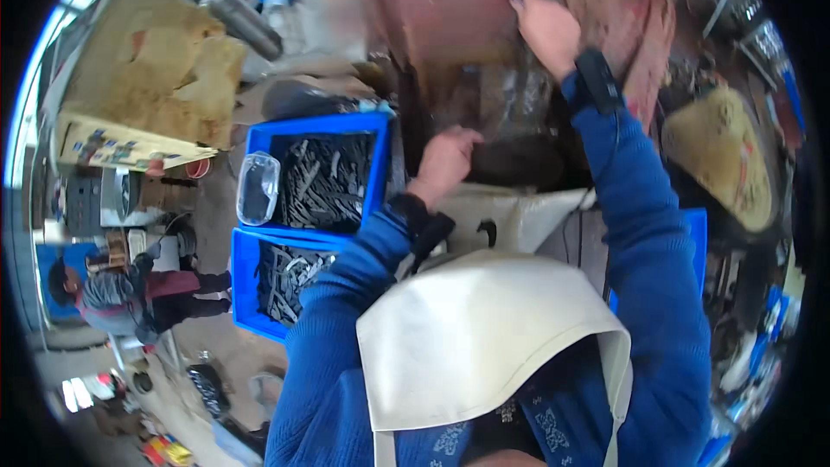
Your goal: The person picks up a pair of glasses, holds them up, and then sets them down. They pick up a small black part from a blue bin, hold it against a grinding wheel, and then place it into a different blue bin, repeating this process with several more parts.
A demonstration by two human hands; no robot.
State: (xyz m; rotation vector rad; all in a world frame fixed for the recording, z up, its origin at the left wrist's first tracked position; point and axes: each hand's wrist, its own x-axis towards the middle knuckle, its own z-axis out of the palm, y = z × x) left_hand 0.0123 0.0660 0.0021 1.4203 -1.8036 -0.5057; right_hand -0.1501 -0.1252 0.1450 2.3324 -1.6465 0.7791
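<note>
Cluttered workshop ground spreads out below the person, with flattened cardboard (147,60) at the far left and another person (112,294) crouching low at the left edge. Two blue crates (322,125) of dark metal parts sit stacked along the left side of the person's blue sleeve, and a clear plastic container (258,186) rests on the near-left rim of the upper crate.

The task's thing is a clear plastic bag (510,108), held up in front of the person's chest, just right of the crates. It looks thin, crinkled and glossy, with dark pieces showing dimly through it; what they are is too blurred to tell. The right hand (546,28) is raised high and pinches the bag's top edge, fingers closed on the film. The left hand (445,163) is lower, curled against the bag's lower left side; whether it truly grips or only steadies cannot be told.

A likely risk is that the thin film tears or slips from the high pinch under the weight of its load, spilling pieces beside the crates.
</note>
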